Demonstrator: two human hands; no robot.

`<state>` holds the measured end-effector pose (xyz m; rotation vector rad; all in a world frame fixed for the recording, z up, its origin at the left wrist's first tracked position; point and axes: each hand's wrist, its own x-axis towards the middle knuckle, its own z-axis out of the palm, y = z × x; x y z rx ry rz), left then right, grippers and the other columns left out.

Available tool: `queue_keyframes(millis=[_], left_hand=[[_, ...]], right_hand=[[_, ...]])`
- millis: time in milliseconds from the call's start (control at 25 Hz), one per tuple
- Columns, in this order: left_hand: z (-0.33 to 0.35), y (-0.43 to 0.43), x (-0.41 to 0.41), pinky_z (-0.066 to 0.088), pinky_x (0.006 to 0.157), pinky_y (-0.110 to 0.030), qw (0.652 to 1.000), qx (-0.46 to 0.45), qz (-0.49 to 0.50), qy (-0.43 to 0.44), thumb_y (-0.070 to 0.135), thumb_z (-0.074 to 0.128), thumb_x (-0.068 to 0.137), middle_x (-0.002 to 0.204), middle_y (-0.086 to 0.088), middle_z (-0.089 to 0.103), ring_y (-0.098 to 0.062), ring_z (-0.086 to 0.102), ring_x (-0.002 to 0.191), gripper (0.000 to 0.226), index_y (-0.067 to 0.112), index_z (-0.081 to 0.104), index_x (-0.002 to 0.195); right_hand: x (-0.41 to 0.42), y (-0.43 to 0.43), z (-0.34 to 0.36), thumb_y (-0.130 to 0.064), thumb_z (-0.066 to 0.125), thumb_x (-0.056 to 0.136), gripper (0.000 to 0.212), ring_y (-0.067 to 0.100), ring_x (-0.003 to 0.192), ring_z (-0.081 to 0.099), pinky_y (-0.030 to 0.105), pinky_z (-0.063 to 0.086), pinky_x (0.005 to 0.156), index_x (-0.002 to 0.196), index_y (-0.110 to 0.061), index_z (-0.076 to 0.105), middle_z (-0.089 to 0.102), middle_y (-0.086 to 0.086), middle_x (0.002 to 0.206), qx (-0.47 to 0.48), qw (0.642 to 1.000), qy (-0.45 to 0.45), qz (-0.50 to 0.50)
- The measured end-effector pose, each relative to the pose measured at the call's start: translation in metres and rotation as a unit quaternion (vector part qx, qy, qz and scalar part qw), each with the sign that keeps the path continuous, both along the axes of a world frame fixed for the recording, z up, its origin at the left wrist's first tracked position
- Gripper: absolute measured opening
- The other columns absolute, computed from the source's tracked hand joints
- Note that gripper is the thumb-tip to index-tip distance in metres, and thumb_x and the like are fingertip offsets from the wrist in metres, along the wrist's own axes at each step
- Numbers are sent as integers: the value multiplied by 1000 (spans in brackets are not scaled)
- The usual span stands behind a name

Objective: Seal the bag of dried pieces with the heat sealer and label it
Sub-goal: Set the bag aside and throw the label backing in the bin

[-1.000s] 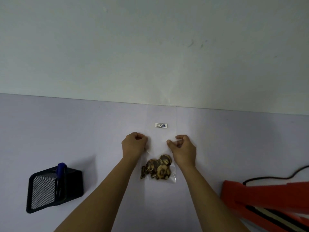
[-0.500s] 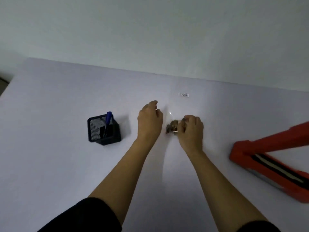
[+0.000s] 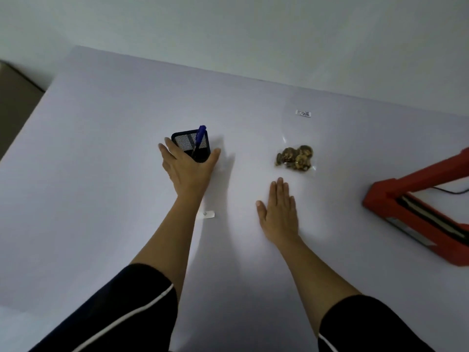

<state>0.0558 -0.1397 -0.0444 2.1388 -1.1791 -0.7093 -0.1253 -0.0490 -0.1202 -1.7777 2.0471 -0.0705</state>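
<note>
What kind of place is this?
Probably a small packing desk, not a kitchen: a plain white table by a bare wall, with a red heat sealer, a black mesh pen holder and a clear bag of dried pieces.

Left hand [image 3: 189,171] spread at pen holder [image 3: 183,142].

A black mesh pen holder [image 3: 184,142] stands on a pale lavender table [image 3: 88,199], with a blue pen [image 3: 201,131] sticking out of it. A plain white wall [image 3: 228,29] rises behind the table.
</note>
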Motion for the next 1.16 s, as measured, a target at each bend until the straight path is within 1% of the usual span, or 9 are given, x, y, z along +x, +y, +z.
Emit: queue_keyframes(millis=[120, 200, 320, 400, 440, 600, 800, 1040, 1160], left_hand=[[-2, -16, -5, 36, 101, -43, 1000, -14, 7, 9, 43, 70, 70, 143, -15, 30, -37, 41, 124, 103, 6, 12, 147], [4, -30, -14, 37, 99, -41, 999, -39, -4, 12, 39, 70, 72, 140, -13, 34, -32, 44, 121, 97, 7, 16, 146], [14, -62, -43, 35, 98, -32, 994, -62, -72, 47, 38, 72, 73, 143, -11, 32, -26, 40, 125, 98, 8, 15, 146], [16, -90, -69, 31, 93, -24, 988, -58, -121, 72, 38, 73, 73, 145, -10, 31, -23, 37, 129, 98, 8, 15, 146], [17, -104, -83, 30, 92, -23, 986, -56, -136, 76, 38, 74, 72, 145, -10, 31, -23, 36, 130, 98, 8, 16, 146], [17, -154, -125, 34, 101, -28, 983, -57, -157, 76, 40, 77, 70, 144, -13, 31, -24, 35, 131, 105, 3, 14, 146], [5, -190, -146, 35, 102, -31, 982, -51, -174, 57, 43, 78, 69, 144, -16, 28, -27, 35, 131, 111, 1, 9, 146], [1, -211, -148, 33, 107, -35, 979, -50, -189, 50, 46, 78, 68, 145, -18, 25, -29, 32, 133, 116, -2, 6, 145], [3, -220, -147, 32, 108, -35, 978, -39, -199, 47, 46, 78, 68, 146, -17, 23, -29, 31, 134, 116, -1, 5, 145]], right_hand=[[-5, -2, -3, -51, 23, 94, 73, 21, 145, -9, 37, -1, 117, 147, -8, -5, -11, 8, 157, 1, 1000, 20, -12], [-11, -4, -5, -61, 14, 88, 81, 21, 144, -11, 38, -3, 116, 146, -8, -7, -14, 7, 156, -4, 999, 33, -13], [-19, -7, -9, -63, 9, 85, 82, 18, 143, -13, 39, -3, 116, 147, -10, -6, -12, 6, 156, -13, 1000, 20, -13], [-21, -6, -10, -60, 12, 87, 78, 17, 143, -13, 37, -5, 115, 146, -12, -7, -10, 5, 157, -25, 999, 16, -15], [-21, -6, -10, -59, 14, 88, 77, 16, 142, -14, 36, -6, 115, 146, -13, -8, -10, 3, 156, -25, 999, 12, -16], [-22, -6, -11, -57, 22, 89, 77, 15, 143, -10, 35, -4, 114, 147, -12, -1, -5, 2, 156, -43, 999, 5, -27], [-21, -4, -12, -56, 25, 88, 76, 16, 144, -1, 37, 0, 115, 148, -12, 10, 8, 5, 157, -62, 997, 16, -39], [-21, -4, -11, -56, 26, 88, 76, 16, 144, 1, 38, 2, 115, 147, -12, 10, 10, 5, 157, -61, 997, 21, -39], [-22, -4, -11, -56, 26, 88, 76, 15, 144, 0, 38, 3, 116, 147, -12, 9, 9, 5, 157, -60, 997, 21, -42]])
